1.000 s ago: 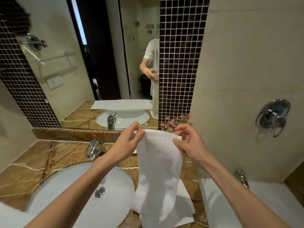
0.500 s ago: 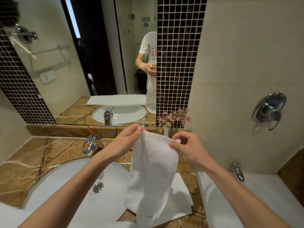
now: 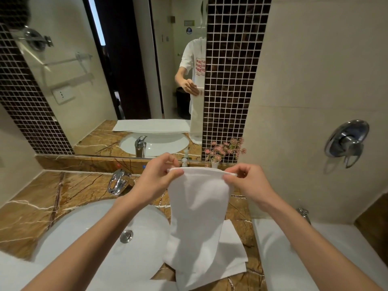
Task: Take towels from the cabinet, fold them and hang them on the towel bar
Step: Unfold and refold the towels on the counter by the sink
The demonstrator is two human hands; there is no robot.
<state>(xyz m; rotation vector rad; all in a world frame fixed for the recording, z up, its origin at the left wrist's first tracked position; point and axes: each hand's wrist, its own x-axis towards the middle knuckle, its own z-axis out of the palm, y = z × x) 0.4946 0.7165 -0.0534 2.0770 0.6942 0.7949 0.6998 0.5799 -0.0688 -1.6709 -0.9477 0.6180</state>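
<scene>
Two hands have hold of one towel (image 3: 199, 206), and over the last second we have drawn them a little apart. Our left hand (image 3: 159, 179) pinches the top left corner between thumb and curled fingers, and our right hand (image 3: 249, 181) pinches the top right corner the same way. The top edge was bunched a second ago while the right fingers found their grip; it now runs nearly straight between the two pinches.

The towel hangs as a narrow strip over the right part of the worktop (image 3: 73, 190). Its lower end drapes onto a second towel (image 3: 233, 248), which lies flat near the worktop's front right corner. We read this as squaring the corners before the next fold. With the edge lined up, the strip looks ready to be halved or carried to the bar, though nothing is hung yet.

Counting, we make it three towels: the one in our hands, the flat one beneath it, and a white strip (image 3: 12, 271) along the worktop's front edge, which the mirror (image 3: 126, 80) shows as a folded towel. One basin (image 3: 84, 227) is sunk in the worktop, with one tap (image 3: 117, 182) at its back edge. A second tap (image 3: 304, 214) stands over the bath to the right. One small pot of pink flowers (image 3: 224, 150) sits in the back right corner. One towel bar (image 3: 63, 60) shows, only as a reflection, and the cabinet is out of sight.
</scene>
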